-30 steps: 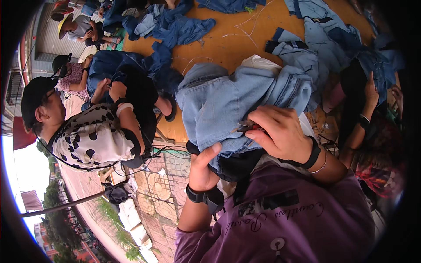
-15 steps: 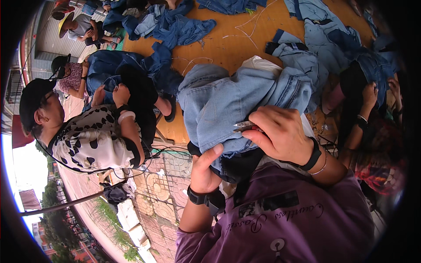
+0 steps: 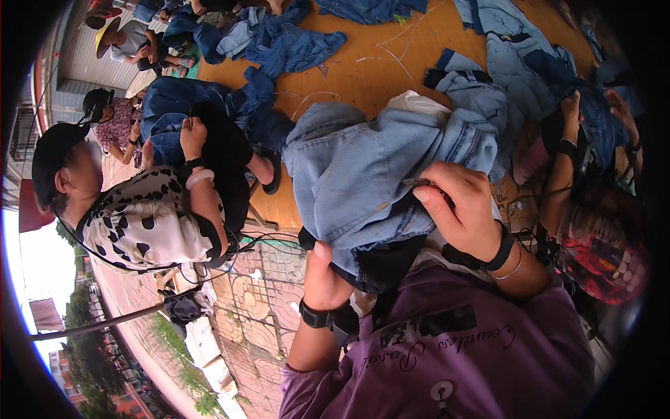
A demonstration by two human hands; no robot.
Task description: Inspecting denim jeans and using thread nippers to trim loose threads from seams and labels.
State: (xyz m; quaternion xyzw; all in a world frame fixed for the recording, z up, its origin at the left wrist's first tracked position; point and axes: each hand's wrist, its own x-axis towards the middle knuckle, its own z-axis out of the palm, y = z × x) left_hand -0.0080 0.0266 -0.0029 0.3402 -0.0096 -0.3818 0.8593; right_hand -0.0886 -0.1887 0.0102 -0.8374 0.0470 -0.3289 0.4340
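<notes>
A pair of light blue jeans [image 3: 363, 167] lies bunched across my lap, with seams and a pocket outline on the upper side. At its near left edge my left hand [image 3: 325, 279] pinches the cloth, thumb on top and fingers hidden underneath. Thread snips [image 3: 417, 183] sit in my right hand [image 3: 460, 209], their pointed metal blades poking out past the thumb and forefinger. Most of the snips is hidden inside the curled fingers. The tips are over the jeans near a dark frayed seam; whether they touch the cloth I cannot tell.
An orange-brown tabletop [image 3: 363, 77] holds piles of dark denim [image 3: 293, 45] and light denim [image 3: 481, 94], plus loose white string. A co-worker in a spotted shirt [image 3: 146, 216] sits close on my left, handling denim. Another person's hands [image 3: 569, 115] work on denim at right.
My right hand has moved slightly right and up with the snips, away from my left thumb. The blades looked spread before and now appear closer together. My left hand stays almost in place.
</notes>
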